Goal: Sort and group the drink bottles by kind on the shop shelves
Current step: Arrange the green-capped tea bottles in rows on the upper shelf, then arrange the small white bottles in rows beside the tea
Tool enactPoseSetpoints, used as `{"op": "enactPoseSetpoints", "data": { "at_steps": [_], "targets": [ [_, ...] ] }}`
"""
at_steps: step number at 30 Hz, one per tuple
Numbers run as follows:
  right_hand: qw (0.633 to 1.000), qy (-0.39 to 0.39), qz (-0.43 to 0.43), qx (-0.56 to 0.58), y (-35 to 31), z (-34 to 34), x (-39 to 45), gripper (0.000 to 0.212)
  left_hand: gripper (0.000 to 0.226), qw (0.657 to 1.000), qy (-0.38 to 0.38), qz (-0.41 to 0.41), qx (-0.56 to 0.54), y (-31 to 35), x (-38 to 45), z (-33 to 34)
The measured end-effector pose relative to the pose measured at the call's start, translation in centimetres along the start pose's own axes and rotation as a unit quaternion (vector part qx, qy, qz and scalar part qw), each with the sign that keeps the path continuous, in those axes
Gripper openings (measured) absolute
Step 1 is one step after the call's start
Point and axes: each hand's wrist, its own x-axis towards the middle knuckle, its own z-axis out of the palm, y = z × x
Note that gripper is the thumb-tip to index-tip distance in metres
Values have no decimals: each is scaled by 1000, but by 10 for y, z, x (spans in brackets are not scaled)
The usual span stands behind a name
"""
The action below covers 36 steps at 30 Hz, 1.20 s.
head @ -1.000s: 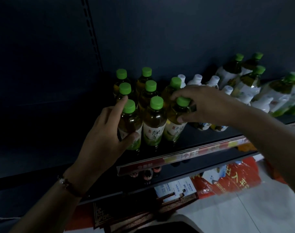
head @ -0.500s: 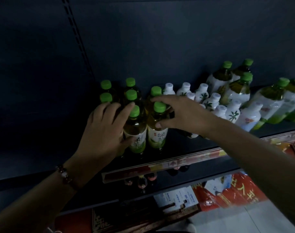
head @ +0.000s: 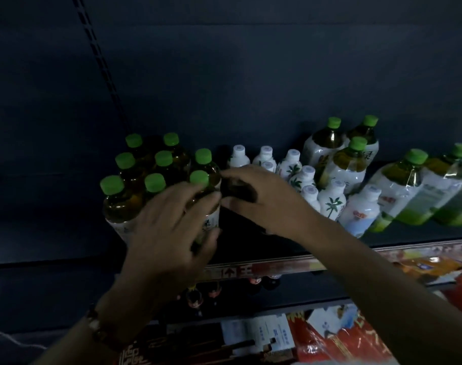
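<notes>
Several small green-capped tea bottles [head: 156, 160] stand grouped at the left of the dark shelf [head: 251, 241]. My left hand [head: 169, 230] wraps the front right tea bottle [head: 199, 178] of that group, fingers over its shoulder and thumb under its label. My right hand [head: 264, 196] is just right of that bottle, fingers curled, fingertips against its side, nothing in it. To the right stand several small white coconut-drink bottles [head: 331, 204], then large green-capped tea bottles [head: 349, 164], some leaning.
The shelf's front edge carries a red and yellow price strip [head: 277, 267]. Small dark bottles [head: 195, 296] sit on the shelf below. Red packets [head: 356, 338] and white boxes [head: 261, 335] lie lower down. A slotted upright [head: 103, 67] runs up the dark back panel.
My right hand let go of the front right bottle's cap and dropped to its right side. My left hand slid right from the front left bottle onto that one. The view shifted right.
</notes>
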Motion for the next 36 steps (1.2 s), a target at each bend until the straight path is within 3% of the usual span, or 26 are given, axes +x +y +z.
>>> {"op": "enactPoseSetpoints", "data": {
  "at_steps": [2, 5, 10, 15, 19, 23, 30, 34, 36],
  "targets": [
    [999, 39, 3, -36, 18, -23, -19, 38, 53, 999, -14, 14, -39, 30, 12, 20],
    [991, 86, 37, -101, 50, -55, -44, 31, 59, 994, -41, -31, -100, 60, 38, 56],
    [981, -24, 172, -85, 99, -68, -59, 47, 74, 978, -112, -120, -127, 70, 71, 124],
    [978, -19, 167, -126, 112, -59, -56, 46, 75, 933, -130, -193, -274, 59, 70, 139],
    [983, -32, 158, -93, 111, -60, -51, 43, 75, 939, -115, -206, -249, 52, 58, 126],
    [986, -42, 146, -74, 100, -56, -48, 41, 75, 972, -96, -154, -150, 46, 38, 110],
    [992, 9, 114, -60, 82, -36, -50, 29, 81, 964, -117, -193, -137, 48, 30, 96],
    [993, -25, 107, -30, 87, -42, -44, 27, 82, 973, -117, -170, -106, 50, 31, 97],
    [989, 9, 145, -14, 93, -62, -44, 32, 84, 982, -99, -147, -67, 56, 34, 98]
  ]
}}
